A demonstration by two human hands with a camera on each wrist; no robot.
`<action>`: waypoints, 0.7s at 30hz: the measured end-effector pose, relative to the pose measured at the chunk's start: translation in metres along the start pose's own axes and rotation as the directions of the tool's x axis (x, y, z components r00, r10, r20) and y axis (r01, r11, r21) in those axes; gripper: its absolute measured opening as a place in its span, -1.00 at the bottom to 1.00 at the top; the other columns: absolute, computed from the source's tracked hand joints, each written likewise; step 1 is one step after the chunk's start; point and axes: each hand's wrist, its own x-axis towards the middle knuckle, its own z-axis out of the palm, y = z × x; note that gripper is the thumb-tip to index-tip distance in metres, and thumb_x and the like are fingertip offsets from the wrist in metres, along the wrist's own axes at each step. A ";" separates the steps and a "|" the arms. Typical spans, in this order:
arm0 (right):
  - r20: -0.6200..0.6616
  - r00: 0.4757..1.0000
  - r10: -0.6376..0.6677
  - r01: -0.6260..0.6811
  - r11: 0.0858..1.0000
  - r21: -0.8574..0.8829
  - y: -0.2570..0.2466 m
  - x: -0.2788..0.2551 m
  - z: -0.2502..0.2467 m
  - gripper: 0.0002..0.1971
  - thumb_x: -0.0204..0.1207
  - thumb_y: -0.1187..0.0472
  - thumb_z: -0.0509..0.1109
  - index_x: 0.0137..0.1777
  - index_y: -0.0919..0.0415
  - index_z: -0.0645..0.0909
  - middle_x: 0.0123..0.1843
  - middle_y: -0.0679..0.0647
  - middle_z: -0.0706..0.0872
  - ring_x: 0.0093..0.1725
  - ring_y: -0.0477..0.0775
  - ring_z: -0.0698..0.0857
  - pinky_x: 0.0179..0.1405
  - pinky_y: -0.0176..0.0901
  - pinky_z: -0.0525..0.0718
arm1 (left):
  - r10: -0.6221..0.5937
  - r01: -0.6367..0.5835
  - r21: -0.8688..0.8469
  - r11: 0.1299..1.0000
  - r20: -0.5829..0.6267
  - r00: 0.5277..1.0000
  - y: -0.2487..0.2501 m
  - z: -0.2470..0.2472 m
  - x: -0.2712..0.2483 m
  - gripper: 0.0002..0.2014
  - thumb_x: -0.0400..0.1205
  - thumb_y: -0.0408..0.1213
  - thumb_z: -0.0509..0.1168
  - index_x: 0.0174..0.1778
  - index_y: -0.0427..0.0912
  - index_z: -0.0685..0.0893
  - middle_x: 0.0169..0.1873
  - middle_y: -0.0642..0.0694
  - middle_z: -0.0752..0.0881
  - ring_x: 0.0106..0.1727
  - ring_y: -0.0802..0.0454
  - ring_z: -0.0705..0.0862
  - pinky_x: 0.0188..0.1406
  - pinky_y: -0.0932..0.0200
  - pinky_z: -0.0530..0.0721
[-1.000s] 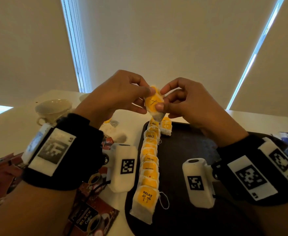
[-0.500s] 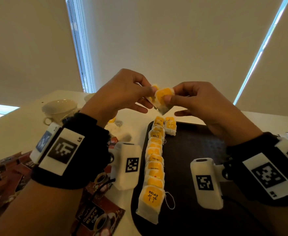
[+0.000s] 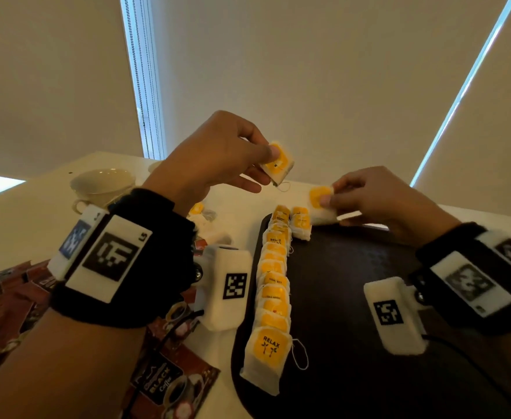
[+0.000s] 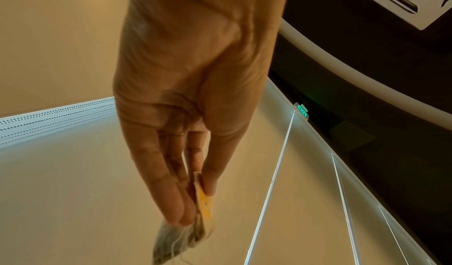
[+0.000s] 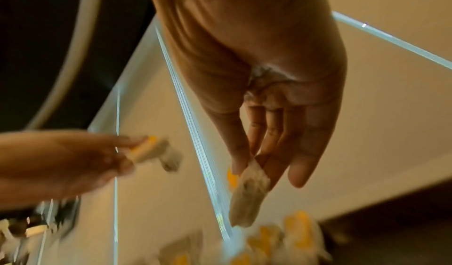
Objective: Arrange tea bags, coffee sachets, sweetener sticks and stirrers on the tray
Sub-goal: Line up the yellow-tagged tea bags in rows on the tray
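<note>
A dark tray (image 3: 354,313) lies on the pale table, with a long row of white tea bags with yellow tags (image 3: 274,285) along its left side. One more tea bag (image 3: 301,223) starts a second row at the far end. My left hand (image 3: 218,155) holds a tea bag (image 3: 278,163) (image 4: 203,207) pinched in the air above the tray's far left corner. My right hand (image 3: 378,201) pinches another tea bag (image 3: 320,205) (image 5: 247,195) low over the tray's far edge, just right of the second row.
Brown coffee sachets (image 3: 163,385) lie on the table left of the tray. A white cup (image 3: 103,186) stands at the far left, with loose tea bags (image 3: 203,211) beside it. Blinds cover the windows behind.
The two hands, together on stuck tea bags, have pulled apart. Each now holds one bag; the right hand has dropped toward the tray's far edge, the left stays raised.
</note>
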 end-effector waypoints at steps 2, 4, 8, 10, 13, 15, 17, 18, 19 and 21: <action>0.094 0.987 0.132 -0.123 0.988 -0.090 0.008 0.013 0.007 -0.82 0.41 0.34 0.51 -0.01 0.29 0.62 -0.18 0.15 0.69 -0.23 0.01 0.69 -0.25 -0.16 0.72 | -0.005 0.006 -0.006 1.000 0.004 1.000 0.000 0.000 0.000 -0.92 0.60 -0.27 0.35 -0.12 -0.21 0.66 -0.22 -0.15 0.75 -0.35 0.12 0.79 -0.38 0.26 0.77; 0.183 0.955 0.233 -0.216 0.970 -0.112 0.013 0.022 0.012 -0.83 0.42 0.36 0.49 -0.01 0.27 0.62 -0.20 0.13 0.73 -0.22 0.00 0.71 -0.26 -0.17 0.72 | -0.007 0.007 -0.005 1.000 0.008 1.000 0.000 -0.001 -0.001 -0.91 0.60 -0.27 0.36 -0.11 -0.22 0.66 -0.21 -0.16 0.76 -0.34 0.11 0.79 -0.37 0.26 0.77; 0.266 0.913 0.310 -0.288 0.950 -0.117 0.009 0.037 0.019 -0.81 0.42 0.38 0.48 -0.01 0.24 0.59 -0.15 0.14 0.74 -0.15 0.02 0.71 -0.22 -0.15 0.69 | 0.005 -0.005 -0.008 1.000 0.002 1.000 0.000 -0.003 -0.001 -0.91 0.61 -0.26 0.36 -0.11 -0.22 0.66 -0.20 -0.16 0.77 -0.29 0.09 0.80 -0.34 0.24 0.78; 0.239 0.917 0.318 -0.289 0.946 -0.151 0.007 0.041 0.025 -0.84 0.43 0.42 0.47 -0.13 0.23 0.54 -0.25 0.10 0.69 -0.25 -0.03 0.67 -0.36 -0.22 0.70 | 0.009 -0.009 -0.014 1.000 0.004 1.000 -0.001 -0.004 -0.001 -0.91 0.61 -0.27 0.36 -0.13 -0.23 0.67 -0.22 -0.15 0.76 -0.31 0.11 0.80 -0.37 0.26 0.77; 0.218 0.912 0.346 -0.309 0.932 -0.187 0.009 0.046 0.034 -0.82 0.45 0.47 0.44 -0.17 0.26 0.48 -0.25 0.12 0.65 -0.26 -0.02 0.65 -0.27 -0.21 0.69 | 0.005 -0.005 -0.019 1.000 0.010 1.000 -0.001 -0.004 0.000 -0.90 0.61 -0.29 0.36 -0.13 -0.26 0.67 -0.24 -0.15 0.77 -0.35 0.13 0.79 -0.43 0.29 0.74; 0.180 0.920 0.349 -0.304 0.923 -0.236 0.010 0.049 0.037 -0.81 0.45 0.45 0.45 -0.16 0.27 0.47 -0.25 0.14 0.65 -0.28 -0.01 0.65 -0.22 -0.18 0.66 | 0.008 -0.008 -0.017 1.000 0.009 1.000 -0.002 -0.004 -0.001 -0.91 0.62 -0.29 0.35 -0.13 -0.25 0.67 -0.25 -0.15 0.77 -0.37 0.15 0.79 -0.46 0.31 0.72; 0.135 0.934 0.331 -0.283 0.915 -0.287 0.012 0.050 0.039 -0.79 0.43 0.42 0.48 -0.15 0.25 0.48 -0.28 0.13 0.66 -0.32 -0.02 0.64 -0.26 -0.19 0.64 | 0.012 -0.012 -0.017 1.000 0.011 1.000 -0.001 -0.004 -0.001 -0.91 0.62 -0.30 0.35 -0.16 -0.24 0.67 -0.28 -0.13 0.76 -0.40 0.16 0.78 -0.47 0.32 0.71; 0.116 0.941 0.319 -0.273 0.913 -0.302 0.012 0.051 0.040 -0.78 0.41 0.41 0.50 -0.15 0.25 0.48 -0.29 0.13 0.65 -0.33 -0.02 0.62 -0.28 -0.20 0.63 | 0.013 -0.013 -0.017 1.000 0.013 1.000 0.000 -0.004 -0.001 -0.91 0.62 -0.30 0.35 -0.17 -0.24 0.66 -0.28 -0.13 0.76 -0.40 0.17 0.78 -0.47 0.32 0.71; 0.101 0.946 0.308 -0.264 0.913 -0.312 0.013 0.051 0.040 -0.78 0.40 0.40 0.51 -0.16 0.24 0.48 -0.29 0.13 0.63 -0.33 -0.02 0.60 -0.30 -0.20 0.62 | 0.013 -0.013 -0.015 1.000 0.014 1.000 0.000 -0.004 -0.001 -0.91 0.62 -0.30 0.35 -0.17 -0.23 0.66 -0.28 -0.12 0.75 -0.40 0.17 0.78 -0.46 0.31 0.72; 0.087 0.951 0.298 -0.257 0.914 -0.313 0.015 0.051 0.041 -0.76 0.39 0.39 0.53 -0.14 0.25 0.48 -0.27 0.14 0.61 -0.31 -0.01 0.58 -0.32 -0.20 0.62 | 0.012 -0.012 -0.008 1.000 0.016 1.000 0.000 -0.003 -0.001 -0.90 0.62 -0.29 0.35 -0.18 -0.22 0.66 -0.28 -0.11 0.75 -0.40 0.17 0.78 -0.44 0.30 0.73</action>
